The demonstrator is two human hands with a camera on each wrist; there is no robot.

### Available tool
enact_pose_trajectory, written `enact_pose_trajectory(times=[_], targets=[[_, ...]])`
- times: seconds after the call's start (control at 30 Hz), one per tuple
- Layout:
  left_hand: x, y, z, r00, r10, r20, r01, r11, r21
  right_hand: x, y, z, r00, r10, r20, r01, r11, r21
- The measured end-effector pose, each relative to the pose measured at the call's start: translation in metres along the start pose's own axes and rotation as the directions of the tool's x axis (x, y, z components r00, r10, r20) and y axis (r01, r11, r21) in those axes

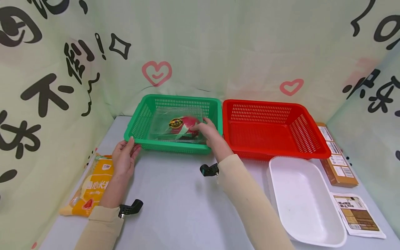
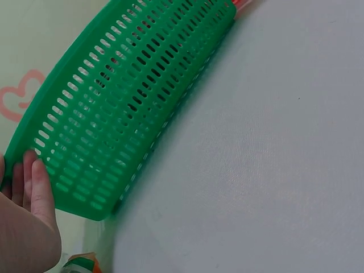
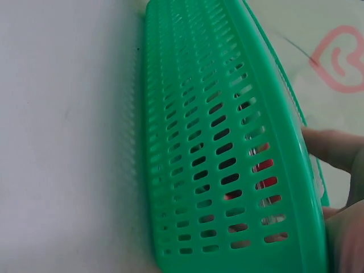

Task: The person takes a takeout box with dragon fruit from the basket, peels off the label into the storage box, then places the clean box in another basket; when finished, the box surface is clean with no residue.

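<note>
A green plastic basket with slotted walls stands at the back of the table. Inside it lies a clear plastic box with a red, green and black label. My right hand reaches over the basket's front rim and grips the box at its right end, thumb on top; some fingertips are hidden. At the front left corner, my left hand pinches the basket's rim, its fingers against the outer wall in the left wrist view. The slotted wall hides most of the box in the right wrist view.
A red basket adjoins the green one on the right. In front of it stands a white tray. A brown carton and a white-and-brown packet lie at the right edge. A yellow food bag lies beside my left forearm.
</note>
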State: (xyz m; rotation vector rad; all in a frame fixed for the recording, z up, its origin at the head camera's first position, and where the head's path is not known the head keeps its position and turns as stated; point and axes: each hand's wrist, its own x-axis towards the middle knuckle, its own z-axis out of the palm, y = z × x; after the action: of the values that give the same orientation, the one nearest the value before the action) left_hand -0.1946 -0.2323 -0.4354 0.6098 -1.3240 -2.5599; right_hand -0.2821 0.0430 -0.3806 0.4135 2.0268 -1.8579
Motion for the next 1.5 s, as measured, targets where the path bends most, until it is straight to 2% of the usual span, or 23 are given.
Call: enact_pose_trajectory(times=[0.27,0.6,0.93,1.37,1.5], targets=[[-0.0014,-0.0001,-0.0008,1.0,0.0,0.01,0.0,1.0,0.015,0.0021,0.0018,0.0021,0.999,0.0,0.038,-0.003,0.996,0.086],[0.0006,-0.002,-0.0045,1.0,-0.008,0.009,0.008,1.0,0.019,0.0046,0.0046,0.0021,0.998,-0.019,0.063,0.01,0.99,0.144],[0.0016,-0.0012,-0.0036,1.0,-0.018,0.01,0.018,1.0,0.003,0.0084,0.0047,0.0023,0.999,-0.007,0.05,-0.003,0.981,0.193],[0.0043,-0.002,-0.0039,1.0,-0.027,0.015,0.027,1.0,-0.004,0.0091,0.008,0.0032,0.991,-0.135,-0.023,0.137,0.978,0.156],[0.0036,-0.0015,-0.003,1.0,-0.023,0.004,0.023,0.999,-0.027,0.0081,0.0068,0.0035,0.988,-0.148,-0.033,0.151,0.976,0.158]])
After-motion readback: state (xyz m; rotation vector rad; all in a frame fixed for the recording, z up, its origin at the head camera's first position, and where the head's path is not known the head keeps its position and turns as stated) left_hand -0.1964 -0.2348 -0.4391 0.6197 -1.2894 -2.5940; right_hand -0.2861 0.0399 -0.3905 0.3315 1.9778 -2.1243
